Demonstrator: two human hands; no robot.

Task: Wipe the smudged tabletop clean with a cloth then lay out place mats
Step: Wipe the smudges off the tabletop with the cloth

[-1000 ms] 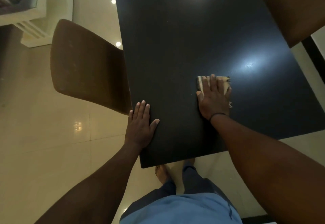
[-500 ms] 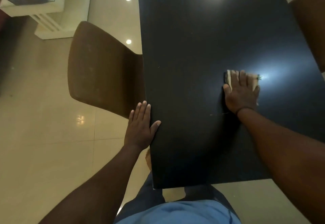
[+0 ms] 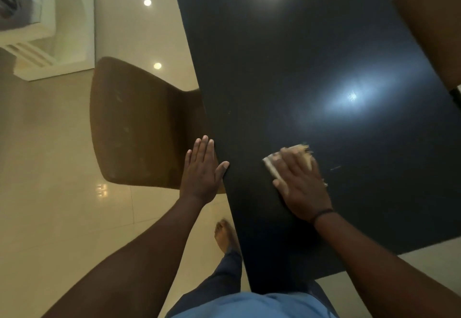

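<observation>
A dark glossy tabletop (image 3: 311, 55) runs away from me. My right hand (image 3: 300, 182) lies flat, fingers straight, pressing a small folded beige cloth (image 3: 305, 154) onto the near part of the table; most of the cloth is hidden under the palm. My left hand (image 3: 202, 170) rests flat with straight fingers on the table's left edge, thumb on the top surface. A faint light streak (image 3: 335, 167) marks the surface just right of the cloth. No place mats are in view.
A brown chair (image 3: 139, 128) stands tucked against the table's left side, right beside my left hand. Another brown chair (image 3: 436, 23) is at the far right edge. A white cabinet (image 3: 50, 30) stands at the upper left on the shiny tiled floor (image 3: 50, 180).
My right hand has slid the cloth leftward and nearer to me across the table, away from the bright reflection. My left hand has stayed on the table's left edge.
</observation>
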